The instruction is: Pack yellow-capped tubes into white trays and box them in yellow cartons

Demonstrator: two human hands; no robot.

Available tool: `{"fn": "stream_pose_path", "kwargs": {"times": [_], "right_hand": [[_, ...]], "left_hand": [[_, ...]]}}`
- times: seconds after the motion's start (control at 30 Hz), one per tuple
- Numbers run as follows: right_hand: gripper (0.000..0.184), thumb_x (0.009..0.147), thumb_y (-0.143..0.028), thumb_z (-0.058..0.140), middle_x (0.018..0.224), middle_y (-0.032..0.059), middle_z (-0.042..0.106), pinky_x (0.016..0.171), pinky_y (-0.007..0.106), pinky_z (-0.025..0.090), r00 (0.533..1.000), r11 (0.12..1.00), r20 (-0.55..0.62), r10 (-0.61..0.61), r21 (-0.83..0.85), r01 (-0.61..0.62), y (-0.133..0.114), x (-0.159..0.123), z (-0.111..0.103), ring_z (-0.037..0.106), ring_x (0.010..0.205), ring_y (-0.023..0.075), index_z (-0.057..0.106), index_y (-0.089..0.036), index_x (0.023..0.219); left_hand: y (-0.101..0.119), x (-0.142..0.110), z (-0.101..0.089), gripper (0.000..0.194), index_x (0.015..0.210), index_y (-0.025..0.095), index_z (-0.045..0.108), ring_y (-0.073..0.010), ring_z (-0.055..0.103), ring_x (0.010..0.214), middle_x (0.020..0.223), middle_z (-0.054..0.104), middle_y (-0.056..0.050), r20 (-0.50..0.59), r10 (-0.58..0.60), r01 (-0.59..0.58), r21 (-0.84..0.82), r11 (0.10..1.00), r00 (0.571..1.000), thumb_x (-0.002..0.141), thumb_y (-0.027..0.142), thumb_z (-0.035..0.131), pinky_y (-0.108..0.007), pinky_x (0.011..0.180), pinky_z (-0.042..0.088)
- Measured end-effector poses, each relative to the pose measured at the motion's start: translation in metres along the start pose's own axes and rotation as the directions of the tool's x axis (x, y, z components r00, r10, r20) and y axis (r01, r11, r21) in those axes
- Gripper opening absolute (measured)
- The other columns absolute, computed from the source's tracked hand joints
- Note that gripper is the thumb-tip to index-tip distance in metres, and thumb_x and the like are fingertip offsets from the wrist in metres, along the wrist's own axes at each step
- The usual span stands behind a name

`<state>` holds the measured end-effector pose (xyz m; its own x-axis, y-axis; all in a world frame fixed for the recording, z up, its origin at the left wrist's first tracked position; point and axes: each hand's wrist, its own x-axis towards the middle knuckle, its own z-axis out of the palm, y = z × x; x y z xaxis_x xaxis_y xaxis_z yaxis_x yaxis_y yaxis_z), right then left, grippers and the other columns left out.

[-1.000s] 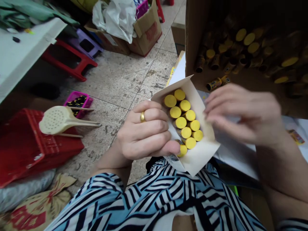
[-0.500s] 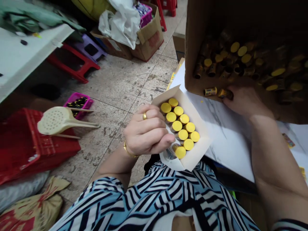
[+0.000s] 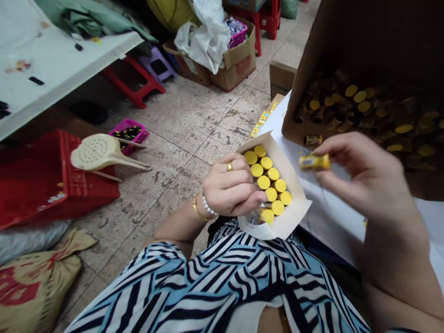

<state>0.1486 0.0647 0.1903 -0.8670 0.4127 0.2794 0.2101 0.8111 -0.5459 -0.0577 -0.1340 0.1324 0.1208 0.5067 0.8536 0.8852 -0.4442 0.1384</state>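
Against my lap tilts a small white cardboard box (image 3: 299, 210), its flaps spread and rows of small tubes with yellow caps (image 3: 264, 182) standing inside. My left hand (image 3: 232, 186) is closed over the box's left side, its fingertips hidden. Between the thumb and fingers of my right hand (image 3: 367, 173) is a small yellow tube (image 3: 315, 162), blurred by motion and held sideways. It is in the air between the white box and a large brown carton (image 3: 294, 118). Many more such tubes (image 3: 359, 97) lie loose in that carton, one (image 3: 312, 139) near its front edge.
The large carton stands on a white marbled table (image 3: 321, 208). To the left are a red crate (image 3: 88, 185), a cream plastic stool (image 3: 95, 152), a pink basket (image 3: 133, 134) and a tied sack (image 3: 45, 273). A white table (image 3: 72, 64) is at upper left.
My right hand has come out of the large carton toward the white box, carrying a yellow tube. My left hand stays on the white box. The whole view has shifted.
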Motion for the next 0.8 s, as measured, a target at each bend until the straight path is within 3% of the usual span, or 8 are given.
{"fn": "stream_pose_path", "kwargs": {"times": [0.1,0.23,0.33,0.4,0.47,0.57,0.7,0.8], "right_hand": [[0.026,0.089,-0.019,0.067,0.108,0.0032,0.071,0.087,0.033,0.056,0.946,0.932,0.154,-0.285,0.277,0.236,-0.036,-0.012,0.027,0.067,0.100,0.0204,0.066,-0.028,0.113],[0.013,0.092,-0.025,0.066,0.100,0.0087,0.070,0.086,0.039,0.054,0.889,0.910,0.199,-0.413,0.135,0.392,-0.043,-0.016,0.064,0.062,0.096,0.0241,0.071,-0.021,0.104],[0.024,0.093,-0.035,0.068,0.105,0.0097,0.070,0.086,0.039,0.055,0.866,0.894,0.224,-0.448,0.139,0.426,-0.029,-0.009,0.063,0.062,0.096,0.0229,0.074,-0.021,0.111],[0.031,0.095,-0.037,0.065,0.116,0.0087,0.070,0.094,0.039,0.054,0.922,0.927,0.118,-0.369,0.124,0.355,-0.007,0.000,0.054,0.064,0.106,0.0221,0.071,-0.024,0.122],[0.030,0.097,-0.033,0.062,0.125,0.0089,0.068,0.104,0.043,0.050,0.986,0.986,-0.023,-0.167,-0.011,0.167,0.026,0.010,0.046,0.061,0.116,0.0242,0.070,-0.025,0.124],[0.036,0.088,-0.023,0.065,0.131,0.0158,0.066,0.105,0.052,0.047,0.994,0.982,-0.079,0.072,-0.168,-0.084,0.084,0.026,0.049,0.060,0.118,0.0319,0.070,-0.020,0.124],[0.034,0.080,-0.016,0.067,0.110,0.0125,0.073,0.091,0.044,0.053,0.995,0.988,0.009,0.095,-0.124,-0.093,0.127,0.034,0.064,0.064,0.098,0.0273,0.073,-0.020,0.113],[0.028,0.081,-0.022,0.070,0.107,0.0085,0.073,0.086,0.036,0.055,0.997,0.996,0.024,0.072,-0.053,-0.071,0.113,0.030,0.055,0.065,0.092,0.0221,0.073,-0.022,0.108]], "left_hand": [[0.007,0.007,-0.003,0.032,0.063,0.021,0.050,-0.0122,0.052,0.057,0.055,0.056,0.003,0.001,0.025,-0.025,0.040,0.999,1.000,0.089,0.031,0.066,-0.033,0.064,0.049],[0.012,0.013,0.000,0.030,0.063,0.021,0.052,-0.0126,0.054,0.060,0.056,0.057,0.003,0.027,0.091,-0.092,0.054,0.994,0.996,0.089,0.030,0.065,-0.033,0.065,0.050],[0.008,0.013,0.005,0.027,0.065,0.020,0.053,-0.0128,0.056,0.062,0.057,0.059,0.003,0.023,0.141,-0.142,0.051,0.989,0.990,0.088,0.029,0.066,-0.033,0.066,0.051],[0.002,0.011,0.011,0.026,0.066,0.020,0.053,-0.0126,0.056,0.062,0.058,0.059,0.003,-0.008,0.151,-0.150,0.051,0.987,0.989,0.086,0.029,0.067,-0.033,0.067,0.051],[-0.006,0.007,0.018,0.027,0.065,0.020,0.050,-0.0124,0.056,0.060,0.057,0.058,0.003,-0.061,0.133,-0.130,0.045,0.990,0.989,0.084,0.026,0.068,-0.034,0.068,0.052],[-0.017,-0.002,0.029,0.027,0.065,0.020,0.048,-0.0125,0.055,0.059,0.056,0.056,0.003,-0.148,0.078,-0.076,0.014,0.997,0.986,0.084,0.025,0.067,-0.035,0.070,0.052],[-0.023,-0.015,0.037,0.026,0.067,0.021,0.053,-0.0130,0.056,0.061,0.059,0.058,0.001,-0.142,-0.036,0.025,-0.080,0.996,0.989,0.090,0.031,0.060,-0.036,0.072,0.052],[-0.021,-0.021,0.039,0.036,0.066,0.021,0.055,-0.0139,0.056,0.061,0.059,0.059,-0.001,-0.140,-0.094,0.076,-0.134,0.988,0.986,0.095,0.043,0.054,-0.038,0.073,0.052]]}}
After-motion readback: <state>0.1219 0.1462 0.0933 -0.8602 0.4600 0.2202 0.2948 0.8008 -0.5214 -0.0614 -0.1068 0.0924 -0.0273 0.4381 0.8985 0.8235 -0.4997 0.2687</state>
